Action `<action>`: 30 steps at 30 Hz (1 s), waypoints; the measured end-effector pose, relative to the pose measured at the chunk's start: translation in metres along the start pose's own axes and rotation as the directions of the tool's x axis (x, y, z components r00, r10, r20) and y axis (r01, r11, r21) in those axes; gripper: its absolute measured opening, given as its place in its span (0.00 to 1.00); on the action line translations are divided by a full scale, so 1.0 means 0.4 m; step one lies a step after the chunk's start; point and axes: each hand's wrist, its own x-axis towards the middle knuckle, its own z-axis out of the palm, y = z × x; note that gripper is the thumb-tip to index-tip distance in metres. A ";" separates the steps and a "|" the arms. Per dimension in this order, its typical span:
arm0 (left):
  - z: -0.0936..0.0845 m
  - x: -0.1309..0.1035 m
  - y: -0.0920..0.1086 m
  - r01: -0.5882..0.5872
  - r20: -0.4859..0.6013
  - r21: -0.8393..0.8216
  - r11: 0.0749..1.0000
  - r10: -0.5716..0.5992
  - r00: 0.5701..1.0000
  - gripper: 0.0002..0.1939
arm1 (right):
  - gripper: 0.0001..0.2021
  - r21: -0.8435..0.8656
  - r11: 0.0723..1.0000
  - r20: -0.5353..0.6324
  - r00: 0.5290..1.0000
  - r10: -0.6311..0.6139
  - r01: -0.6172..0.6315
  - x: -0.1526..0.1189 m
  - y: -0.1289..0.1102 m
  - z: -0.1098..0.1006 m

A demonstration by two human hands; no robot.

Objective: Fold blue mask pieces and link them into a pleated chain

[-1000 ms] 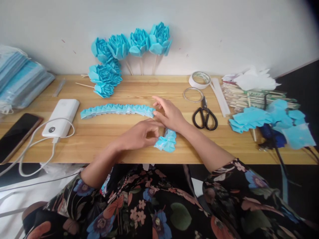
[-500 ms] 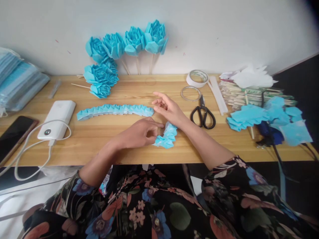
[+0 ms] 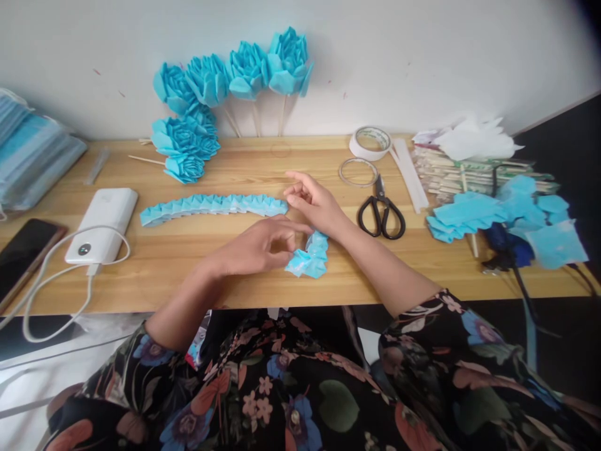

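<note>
A pleated light-blue strip (image 3: 211, 205) of soft, fabric-like material lies in a shallow curve across the wooden table. At its right end is my right hand (image 3: 317, 203), thumb and curled fingers closed at the edge, index finger raised. Below that hand a bent pleated section (image 3: 310, 258) shows; my hands hide whether it joins the long strip. My left hand (image 3: 256, 245) reaches in from the left, its fingers bent round and its thumb at the left edge of the bent section, pinching it. Its fingertips are partly hidden.
Blue handmade flowers (image 3: 248, 69) on sticks stand and lie at the back left. Black-handled scissors (image 3: 381, 216), a tape roll (image 3: 370, 143) and a thin ring (image 3: 358, 172) are to the right. Blue scraps (image 3: 469, 213) lie far right; a white power bank (image 3: 101, 225) and phone (image 3: 28, 260) left.
The view has shifted slightly. My left thumb and the lower end of the bent section have moved a little, and more of its folds show. My right hand stays at the strip's end.
</note>
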 end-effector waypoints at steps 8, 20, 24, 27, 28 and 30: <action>0.008 0.001 -0.012 0.024 -0.002 0.040 0.999 -0.024 1.000 0.04 | 0.23 0.117 0.993 0.010 1.000 0.029 -0.030 -0.003 -0.016 -0.009; -0.006 -0.028 -0.024 0.056 -0.244 -0.086 0.995 -0.076 0.967 0.06 | 0.16 0.159 0.987 -0.178 0.984 0.026 0.003 -0.007 -0.032 -0.040; -0.022 -0.032 -0.035 0.040 -0.512 -0.278 0.960 -0.183 0.839 0.09 | 0.15 0.205 0.978 -0.073 0.996 0.047 -0.031 -0.023 -0.076 -0.062; -0.033 -0.030 -0.036 0.028 -0.588 -0.347 0.937 -0.241 0.772 0.09 | 0.16 0.199 0.979 0.031 0.999 0.031 -0.036 -0.034 -0.105 -0.057; -0.035 -0.031 -0.034 0.022 -0.603 -0.355 0.935 -0.247 0.758 0.09 | 0.16 0.201 0.979 0.061 0.998 0.024 -0.036 -0.037 -0.113 -0.053; -0.037 -0.035 -0.031 0.007 -0.622 -0.366 0.931 -0.250 0.742 0.10 | 0.17 0.217 0.975 0.119 0.993 0.018 -0.044 -0.039 -0.129 -0.042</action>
